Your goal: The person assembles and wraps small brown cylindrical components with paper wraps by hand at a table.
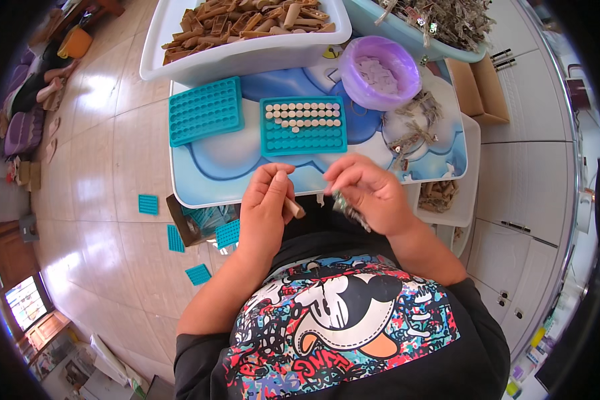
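The left hand (268, 203) is gripping a short tan wooden peg (293, 208) just off the near edge of the small table with the blue-and-white cloud print (213, 170); the thumb and forefinger are pressed together around it, and only its lower end is poking out past the fingers toward the right. The right hand (370, 193) is pinching a small grey metal spring clip (350, 210) between curled fingertips, the clip hanging below them and angling toward the person's lap; how firmly it is being held is hard to judge, since the piece is small and blurred.

Both pieces are hovering over the gap between the table's near edge and the body, not over the tabletop; if either pinch is loosening, the piece is likely dropping into the lap or onto the tiled floor, where spare teal trays (175, 238) are already lying. The spring looks like the riskier one; so little of it is being caught by the fingertips that it could twist or flick away when pressed against the peg.

Toward the table's middle a teal plastic tray with round sockets (303, 137) is sitting with its upper rows filled by pale discs; a second, unfilled teal tray (205, 111) is lying to its left; a purple-lined tub (380, 70) is standing at the far right, with loose metal clips (412, 130) heaped beside it.
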`<state>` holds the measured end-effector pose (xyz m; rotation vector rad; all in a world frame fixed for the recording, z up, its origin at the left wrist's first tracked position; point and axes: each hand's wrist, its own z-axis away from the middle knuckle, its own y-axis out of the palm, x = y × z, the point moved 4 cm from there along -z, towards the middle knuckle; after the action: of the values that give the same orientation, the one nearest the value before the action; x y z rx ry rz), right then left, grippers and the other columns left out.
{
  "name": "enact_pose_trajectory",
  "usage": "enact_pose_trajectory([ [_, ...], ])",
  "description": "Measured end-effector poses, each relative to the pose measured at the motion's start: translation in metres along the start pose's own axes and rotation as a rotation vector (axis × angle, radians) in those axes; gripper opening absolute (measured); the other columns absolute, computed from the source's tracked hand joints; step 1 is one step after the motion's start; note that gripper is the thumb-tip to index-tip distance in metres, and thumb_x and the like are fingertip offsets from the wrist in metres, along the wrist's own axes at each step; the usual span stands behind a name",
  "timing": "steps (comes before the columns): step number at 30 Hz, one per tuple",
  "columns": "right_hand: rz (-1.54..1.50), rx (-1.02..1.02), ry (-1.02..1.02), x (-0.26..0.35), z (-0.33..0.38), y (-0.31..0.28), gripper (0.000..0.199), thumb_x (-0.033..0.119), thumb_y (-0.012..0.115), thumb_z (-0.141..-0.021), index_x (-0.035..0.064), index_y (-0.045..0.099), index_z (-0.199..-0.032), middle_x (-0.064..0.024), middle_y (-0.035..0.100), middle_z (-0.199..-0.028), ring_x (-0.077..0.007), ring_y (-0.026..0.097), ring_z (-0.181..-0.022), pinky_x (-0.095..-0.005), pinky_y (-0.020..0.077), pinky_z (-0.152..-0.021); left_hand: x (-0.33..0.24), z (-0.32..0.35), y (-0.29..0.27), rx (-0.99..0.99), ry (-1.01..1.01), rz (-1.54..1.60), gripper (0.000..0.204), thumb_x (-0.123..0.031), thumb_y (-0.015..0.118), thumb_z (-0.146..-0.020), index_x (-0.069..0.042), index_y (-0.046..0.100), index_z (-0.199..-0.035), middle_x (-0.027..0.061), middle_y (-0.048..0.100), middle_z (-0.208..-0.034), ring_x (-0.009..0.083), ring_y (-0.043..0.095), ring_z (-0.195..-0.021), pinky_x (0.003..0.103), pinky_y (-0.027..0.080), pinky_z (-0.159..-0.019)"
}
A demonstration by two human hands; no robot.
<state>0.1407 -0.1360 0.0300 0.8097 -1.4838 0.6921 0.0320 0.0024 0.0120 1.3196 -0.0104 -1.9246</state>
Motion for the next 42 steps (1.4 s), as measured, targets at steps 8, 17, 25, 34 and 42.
enact_pose_trajectory([
  [8,-0.29,0.052,0.072,-0.003,0.005,0.023,0.008,-0.002,0.054,-0.089,0.0011,0.059,-0.094,-0.0089,0.053,-0.111,-0.0123,0.055,-0.094,-0.0247,0.0454,-0.082,0.0,0.002,0.007,-0.011,0.086,-0.05,0.021,-0.013,0.053,-0.094,0.0,0.055,-0.11,0.0047,0.061,-0.085,0.0098,0.06,-0.073,0.021,0.047,-0.063],
  [17,0.247,0.031,-0.132,0.01,-0.002,0.015,0.009,-0.003,0.063,-0.082,0.0014,0.063,-0.09,-0.0096,0.06,-0.092,-0.018,0.059,-0.084,-0.0261,0.0457,-0.074,-0.005,0.01,0.014,0.286,-0.194,-0.328,0.03,-0.01,0.049,-0.095,0.002,0.052,-0.122,0.0065,0.062,-0.094,0.0108,0.061,-0.08,0.024,0.053,-0.071],
  [25,0.344,-0.05,-0.16,0.01,-0.004,0.027,0.013,-0.001,0.071,-0.074,0.0044,0.064,-0.084,-0.0071,0.058,-0.084,-0.0179,0.057,-0.076,-0.0265,0.0448,-0.068,0.007,0.0,0.004,0.106,-0.08,-0.126,0.032,-0.009,0.049,-0.095,-0.001,0.048,-0.126,0.0086,0.062,-0.1,0.0118,0.061,-0.086,0.025,0.054,-0.071],
  [34,0.425,-0.129,-0.286,0.018,-0.012,0.028,0.012,0.003,0.071,-0.073,0.0068,0.065,-0.083,-0.007,0.058,-0.089,-0.0235,0.056,-0.083,-0.0325,0.0441,-0.072,-0.003,0.001,0.007,0.05,-0.056,-0.07,0.029,-0.007,0.052,-0.093,0.0,0.052,-0.122,0.0089,0.062,-0.103,0.0139,0.062,-0.087,0.029,0.056,-0.074],
  [42,0.421,-0.208,-0.205,-0.003,-0.014,0.015,0.011,0.002,0.069,-0.075,0.0058,0.065,-0.085,-0.0079,0.06,-0.09,-0.0232,0.057,-0.083,-0.0321,0.0458,-0.073,-0.002,0.0,0.004,0.131,-0.124,0.198,0.03,-0.008,0.053,-0.093,0.001,0.05,-0.121,0.0101,0.062,-0.104,0.0185,0.063,-0.094,0.033,0.057,-0.079],
])
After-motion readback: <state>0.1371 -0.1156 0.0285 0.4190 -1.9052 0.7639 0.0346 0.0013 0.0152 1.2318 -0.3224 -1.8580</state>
